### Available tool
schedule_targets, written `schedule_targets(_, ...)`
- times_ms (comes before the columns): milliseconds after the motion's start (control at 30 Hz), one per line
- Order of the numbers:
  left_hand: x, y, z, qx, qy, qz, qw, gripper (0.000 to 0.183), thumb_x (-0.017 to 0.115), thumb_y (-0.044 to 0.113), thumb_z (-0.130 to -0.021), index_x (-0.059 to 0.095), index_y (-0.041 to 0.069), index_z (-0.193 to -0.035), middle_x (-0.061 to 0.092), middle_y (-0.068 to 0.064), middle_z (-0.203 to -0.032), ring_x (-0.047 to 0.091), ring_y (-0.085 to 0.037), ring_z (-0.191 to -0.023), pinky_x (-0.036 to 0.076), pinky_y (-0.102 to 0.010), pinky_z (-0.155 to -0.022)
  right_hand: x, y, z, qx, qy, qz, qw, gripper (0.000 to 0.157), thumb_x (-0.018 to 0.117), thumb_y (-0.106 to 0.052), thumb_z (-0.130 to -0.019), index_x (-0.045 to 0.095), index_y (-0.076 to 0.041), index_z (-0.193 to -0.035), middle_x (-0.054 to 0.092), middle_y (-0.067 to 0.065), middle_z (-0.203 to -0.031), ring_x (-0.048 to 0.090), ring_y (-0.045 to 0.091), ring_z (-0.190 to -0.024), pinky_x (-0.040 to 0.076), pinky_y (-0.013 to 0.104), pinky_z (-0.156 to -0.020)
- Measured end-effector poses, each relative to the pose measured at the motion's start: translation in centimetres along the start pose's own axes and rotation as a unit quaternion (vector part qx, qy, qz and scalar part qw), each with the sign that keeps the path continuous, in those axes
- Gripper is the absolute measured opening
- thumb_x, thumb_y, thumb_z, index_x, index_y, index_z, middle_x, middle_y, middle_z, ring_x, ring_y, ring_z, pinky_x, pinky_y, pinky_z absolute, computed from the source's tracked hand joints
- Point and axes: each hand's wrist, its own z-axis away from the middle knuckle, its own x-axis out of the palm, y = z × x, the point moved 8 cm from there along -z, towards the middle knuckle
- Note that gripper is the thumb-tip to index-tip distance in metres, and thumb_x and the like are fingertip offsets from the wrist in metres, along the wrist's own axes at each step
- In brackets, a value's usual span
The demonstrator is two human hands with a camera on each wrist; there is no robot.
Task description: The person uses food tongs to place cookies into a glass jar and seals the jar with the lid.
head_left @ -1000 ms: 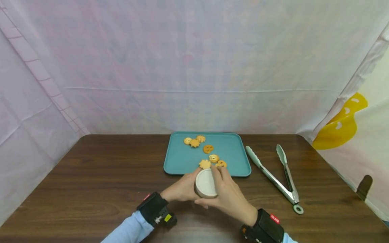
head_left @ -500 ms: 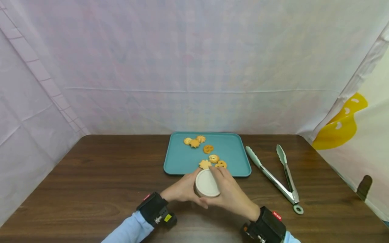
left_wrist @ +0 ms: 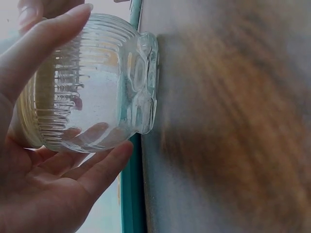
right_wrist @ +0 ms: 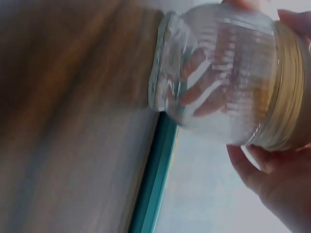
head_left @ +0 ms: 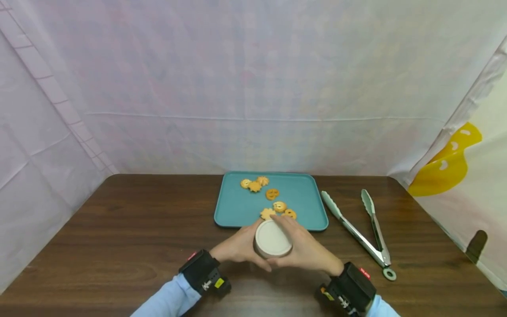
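A ribbed clear glass jar (left_wrist: 99, 97) stands upright on the table, just in front of the tray. Its cream-white lid (head_left: 272, 238) faces up in the head view. My left hand (head_left: 239, 245) curves round the jar from the left, with the thumb along its near side. From the other side, my right hand (head_left: 309, 250) grips the lid by its edge. Through the glass in the right wrist view, fingers of the left hand show behind the jar (right_wrist: 218, 73). No contents can be made out inside it.
Beyond the jar lies a teal tray (head_left: 233, 211) with several cookies, among them a pretzel-shaped one (head_left: 272, 194). To the right, metal tongs (head_left: 362, 240) with pale tips lie spread on the brown wooden table (head_left: 130, 237). A white cloth (head_left: 245, 88) hangs behind.
My right hand has turned round the lid and its wrist has shifted slightly right, baring more of the lid top. The left hand holds the jar in nearly the same place.
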Motion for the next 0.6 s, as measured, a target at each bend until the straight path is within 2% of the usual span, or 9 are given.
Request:
schedule_targets(233,0.0,0.1,0.0,0.002,-0.001,0.001,1.0000,0.100,0.085,0.029,-0.051,0.031,0.010,-0.134,0.048,-0.011,-0.130,0.045,-0.021,-0.115,0.041,-0.044,-0.100,-0.1,0.1,-0.4,-0.006,-0.043,-0.031,0.999,0.092,0.075,-0.047,-0.063,0.033,-0.010,-0.135,0.046,0.016,-0.128,0.047,0.029,-0.108,0.048,0.051,-0.084)
schedule_targets(367,0.0,0.2,0.1,0.001,-0.002,0.008,1.0000,0.100,0.085,0.027,-0.052,0.030,0.010,-0.134,0.047,-0.011,-0.132,0.044,-0.022,-0.116,0.040,-0.045,-0.101,-0.2,0.4,-0.6,0.008,-0.066,-0.069,0.995,0.089,0.075,-0.044,-0.064,0.032,-0.011,-0.136,0.045,0.016,-0.128,0.046,0.030,-0.109,0.048,0.050,-0.084)
schedule_targets(500,0.0,0.3,0.2,-0.001,-0.005,0.007,1.0000,0.102,0.084,0.026,-0.054,0.027,0.008,-0.136,0.044,-0.013,-0.133,0.042,-0.024,-0.118,0.038,-0.046,-0.103,-0.8,0.6,-0.7,0.025,-0.070,-0.105,0.992,0.087,0.074,-0.041,-0.067,0.030,-0.014,-0.137,0.043,0.016,-0.129,0.045,0.030,-0.109,0.049,0.050,-0.083)
schedule_targets(600,-0.1,0.3,0.2,-0.002,-0.005,0.001,1.0000,0.101,0.084,0.027,-0.054,0.027,0.008,-0.135,0.045,-0.013,-0.132,0.043,-0.023,-0.117,0.039,-0.045,-0.102,-1.5,0.6,-0.5,0.021,-0.060,-0.097,0.993,0.086,0.074,-0.040,-0.068,0.030,-0.015,-0.138,0.043,0.017,-0.131,0.045,0.032,-0.110,0.049,0.050,-0.082)
